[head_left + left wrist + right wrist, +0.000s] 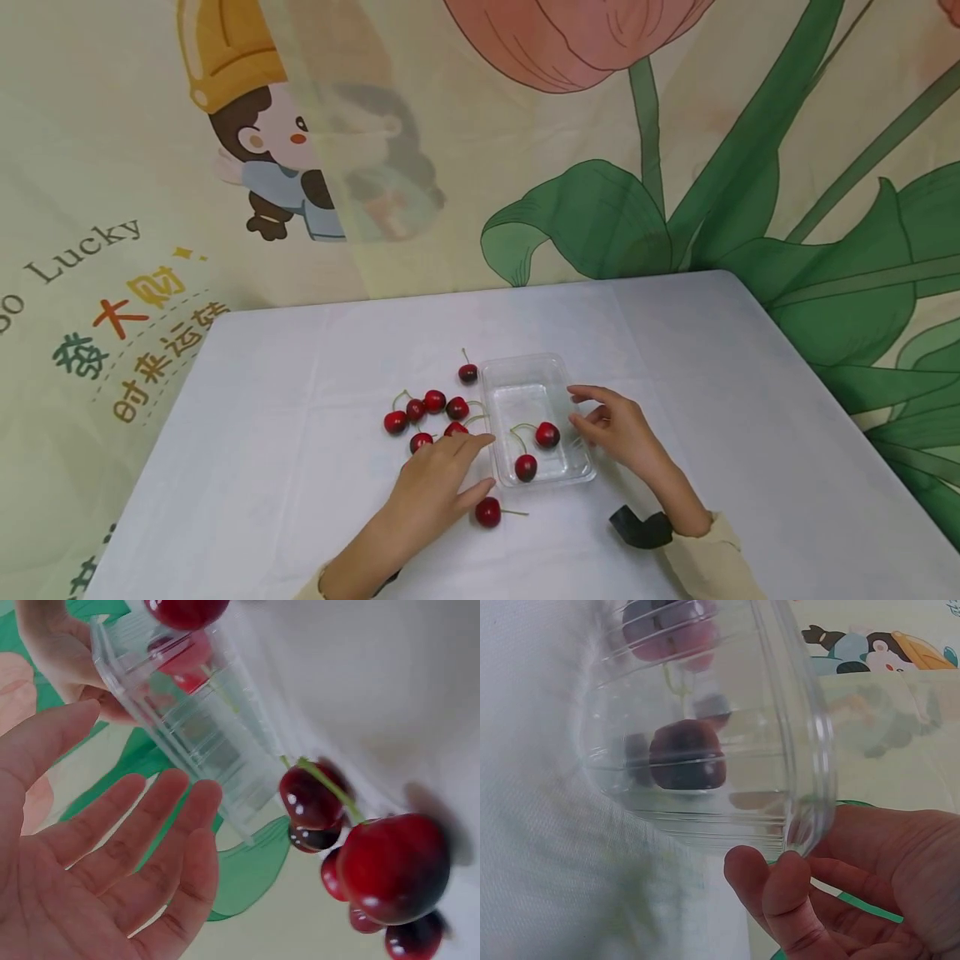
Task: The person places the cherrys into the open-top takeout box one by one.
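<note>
Clear container [517, 408]: standing upright on the white bench [262, 458], between the two hands.
Contained cherries [547, 435]: two, red, lying in the container's near half, their green stems meeting.
Cherry cluster [435, 402]: at least six, stemmed, lying on the bench left of the container, partly hidden by the left hand.
Far cherry [468, 372]: lying singly just beside the container's far left corner.
Near cherry [487, 512]: lying singly by the near left corner, its stem pointing right.
Left hand [438, 475]: grip standing unclosed, fingers spreading, palm facing the container; contact with its rim cannot be told.
Right hand [618, 429]: grip standing loose, fingers bending slightly, fingertips resting at the container's right rim.
Black wrist piece [641, 527]: sitting at the right wrist.
Printed backdrop [585, 217]: hanging behind, showing green leaves.
</note>
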Demonstrator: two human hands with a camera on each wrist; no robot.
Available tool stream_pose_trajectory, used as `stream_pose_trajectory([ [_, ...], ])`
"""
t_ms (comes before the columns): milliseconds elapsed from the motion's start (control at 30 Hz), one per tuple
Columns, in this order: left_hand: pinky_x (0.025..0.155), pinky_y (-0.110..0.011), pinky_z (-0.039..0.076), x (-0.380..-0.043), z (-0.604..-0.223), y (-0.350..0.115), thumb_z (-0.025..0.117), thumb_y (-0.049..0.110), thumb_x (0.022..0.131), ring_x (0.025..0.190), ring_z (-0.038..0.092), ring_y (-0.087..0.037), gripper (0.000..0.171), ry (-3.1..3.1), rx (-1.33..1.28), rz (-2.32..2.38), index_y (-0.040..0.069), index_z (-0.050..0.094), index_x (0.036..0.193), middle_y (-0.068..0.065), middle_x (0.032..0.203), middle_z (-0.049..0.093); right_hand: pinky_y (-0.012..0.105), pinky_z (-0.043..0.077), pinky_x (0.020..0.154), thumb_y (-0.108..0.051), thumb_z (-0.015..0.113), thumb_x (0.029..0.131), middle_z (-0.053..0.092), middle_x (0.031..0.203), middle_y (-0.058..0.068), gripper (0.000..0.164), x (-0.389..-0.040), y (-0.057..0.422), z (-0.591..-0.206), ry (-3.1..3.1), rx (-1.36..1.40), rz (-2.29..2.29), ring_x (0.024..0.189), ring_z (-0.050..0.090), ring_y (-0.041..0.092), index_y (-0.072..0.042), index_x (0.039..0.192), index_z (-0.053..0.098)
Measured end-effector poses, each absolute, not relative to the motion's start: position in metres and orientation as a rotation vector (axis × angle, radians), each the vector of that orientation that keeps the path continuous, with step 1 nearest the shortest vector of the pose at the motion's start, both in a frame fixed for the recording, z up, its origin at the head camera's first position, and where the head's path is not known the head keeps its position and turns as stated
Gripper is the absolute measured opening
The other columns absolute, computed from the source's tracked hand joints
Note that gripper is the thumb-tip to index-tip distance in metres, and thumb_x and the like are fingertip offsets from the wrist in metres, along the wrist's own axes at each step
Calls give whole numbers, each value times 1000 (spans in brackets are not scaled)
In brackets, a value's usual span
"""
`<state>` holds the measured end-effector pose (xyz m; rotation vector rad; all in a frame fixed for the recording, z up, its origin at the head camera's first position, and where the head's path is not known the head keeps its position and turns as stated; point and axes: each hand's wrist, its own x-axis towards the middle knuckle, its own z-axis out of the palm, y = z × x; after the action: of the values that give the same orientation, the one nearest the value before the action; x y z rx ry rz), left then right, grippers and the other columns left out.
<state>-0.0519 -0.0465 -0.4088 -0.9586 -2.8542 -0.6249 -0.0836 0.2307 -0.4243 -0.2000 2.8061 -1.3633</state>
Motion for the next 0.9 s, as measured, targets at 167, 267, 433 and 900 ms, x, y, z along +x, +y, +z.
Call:
stream_pose_trajectory([
  [167, 75, -36, 54, -48, -415, -50, 75, 36, 84, 88, 66, -18, 35, -2882, -972, -647, 10, 69, 105, -1, 99, 70, 21, 51, 55, 0, 70, 87, 64, 114, 24, 40, -84, 231, -422, 2811, -202, -1363, 67, 63, 15, 5, 125, 59],
  [267, 71, -32, 53, -45, -419, -50, 76, 41, 82, 81, 65, -16, 35, -2926, -1018, -643, 10, 71, 99, 1, 92, 68, 21, 51, 55, 0, 70, 87, 64, 114, 24, 40, -84, 231, -421, 2807, -198, -1359, 67, 63, 15, 5, 125, 59],
  [433, 68, -27, 52, -39, -424, -47, 78, 39, 80, 78, 63, -12, 34, -2975, -1093, -619, 11, 72, 99, 3, 90, 67, 21, 51, 55, 0, 70, 87, 64, 114, 23, 40, -82, 230, -421, 2793, -170, -1358, 65, 61, 14, 5, 126, 59],
  [900, 60, -18, 45, -42, -432, -42, 78, 38, 79, 69, 50, 2, 30, -3105, -1182, -527, 19, 72, 102, 12, 83, 62, 22, 50, 53, 0, 71, 85, 65, 113, 20, 41, -81, 230, -425, 2753, -66, -1396, 61, 57, 8, 1, 125, 61],
])
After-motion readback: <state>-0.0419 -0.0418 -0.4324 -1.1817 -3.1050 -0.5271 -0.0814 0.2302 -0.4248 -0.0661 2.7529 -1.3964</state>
